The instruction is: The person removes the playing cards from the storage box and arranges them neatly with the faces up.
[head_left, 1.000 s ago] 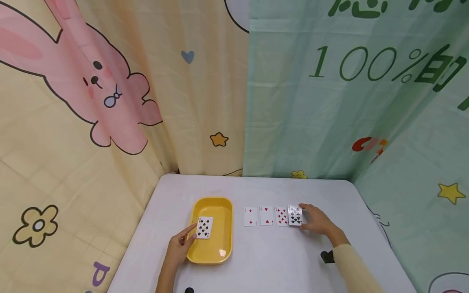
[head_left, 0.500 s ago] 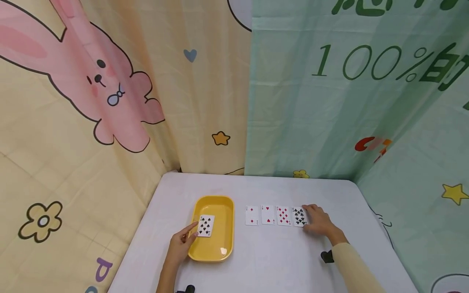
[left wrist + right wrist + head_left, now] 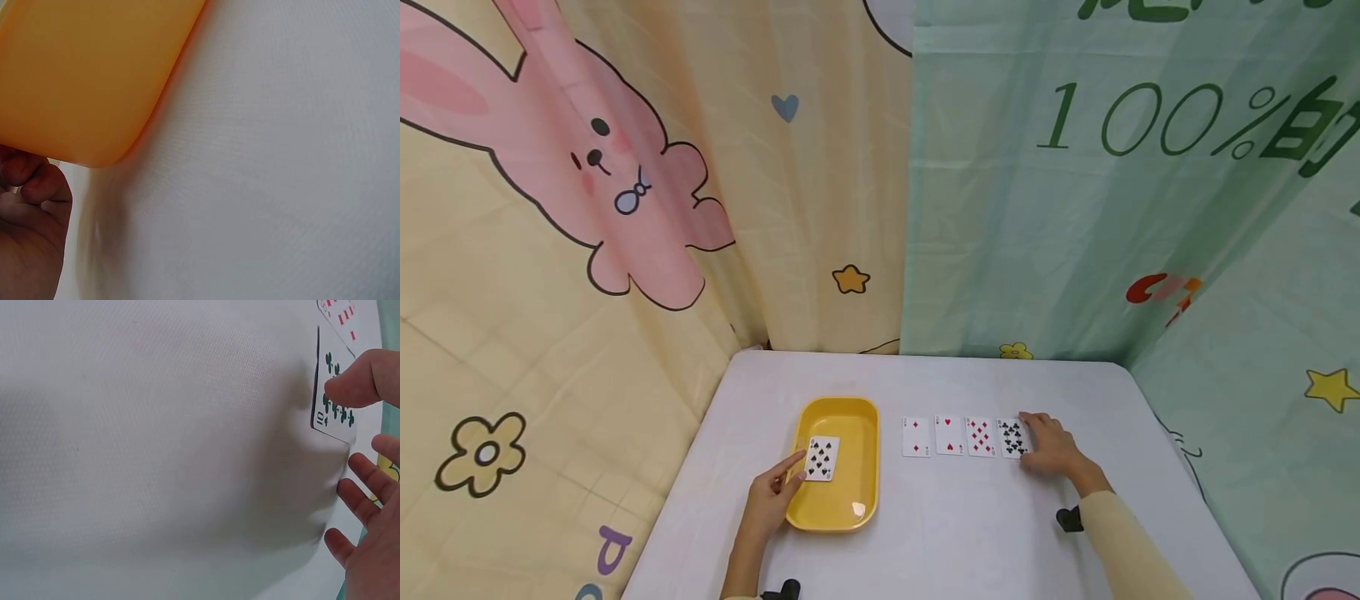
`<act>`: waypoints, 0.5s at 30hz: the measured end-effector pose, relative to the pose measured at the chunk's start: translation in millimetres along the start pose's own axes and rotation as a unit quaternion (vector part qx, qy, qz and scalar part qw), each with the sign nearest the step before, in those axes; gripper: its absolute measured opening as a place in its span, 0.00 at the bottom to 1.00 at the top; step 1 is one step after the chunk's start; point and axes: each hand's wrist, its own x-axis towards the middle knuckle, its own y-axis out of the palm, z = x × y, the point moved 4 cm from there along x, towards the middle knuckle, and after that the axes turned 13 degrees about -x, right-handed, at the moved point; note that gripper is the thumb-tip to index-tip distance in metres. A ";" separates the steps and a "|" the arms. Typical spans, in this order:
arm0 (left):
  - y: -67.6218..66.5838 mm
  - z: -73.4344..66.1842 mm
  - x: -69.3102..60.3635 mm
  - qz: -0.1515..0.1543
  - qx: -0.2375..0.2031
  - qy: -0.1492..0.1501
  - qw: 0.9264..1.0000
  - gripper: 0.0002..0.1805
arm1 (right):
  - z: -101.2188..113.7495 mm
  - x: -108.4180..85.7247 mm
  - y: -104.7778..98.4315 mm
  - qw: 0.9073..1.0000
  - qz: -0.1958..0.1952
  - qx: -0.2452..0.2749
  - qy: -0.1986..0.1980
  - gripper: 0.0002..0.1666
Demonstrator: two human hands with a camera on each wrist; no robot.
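Four face-up cards lie in a row on the white table: a diamond card (image 3: 916, 437), a heart card (image 3: 949, 436), a many-pip diamond card (image 3: 981, 437) and the ten of clubs (image 3: 1012, 437). My right hand (image 3: 1054, 448) is at the clubs' right edge; in the right wrist view its thumb touches the ten of clubs (image 3: 337, 394), with the other fingers spread. My left hand (image 3: 769, 500) pinches the left edge of a spade card (image 3: 822, 458) over the yellow tray (image 3: 842, 518). In the left wrist view my left hand (image 3: 34, 231) is below the tray (image 3: 87, 87), fingers curled.
A black object (image 3: 1069, 520) lies by the right forearm and another (image 3: 784, 591) near the left wrist. Printed curtains (image 3: 820, 192) stand behind the table (image 3: 970, 533) and at its sides.
The ten of clubs has shifted right, off the diamond card it overlapped, together with my right hand. The spade card over the tray has turned slightly more upright.
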 end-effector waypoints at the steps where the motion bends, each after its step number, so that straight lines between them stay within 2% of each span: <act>1: -0.1 -0.4 0.1 0.000 0.000 0.002 1.000 0.22 | 0.4 -0.2 -0.9 1.000 0.003 0.003 0.002 0.54; 8: -0.3 -1.3 -0.5 0.001 -0.003 0.004 1.000 0.22 | 15.9 -2.8 -15.0 1.000 -0.005 0.030 0.000 0.51; 15: 0.4 -1.3 -0.5 -0.002 -0.003 0.000 1.000 0.22 | 55.9 -1.7 -36.9 0.996 -0.052 0.061 -0.030 0.48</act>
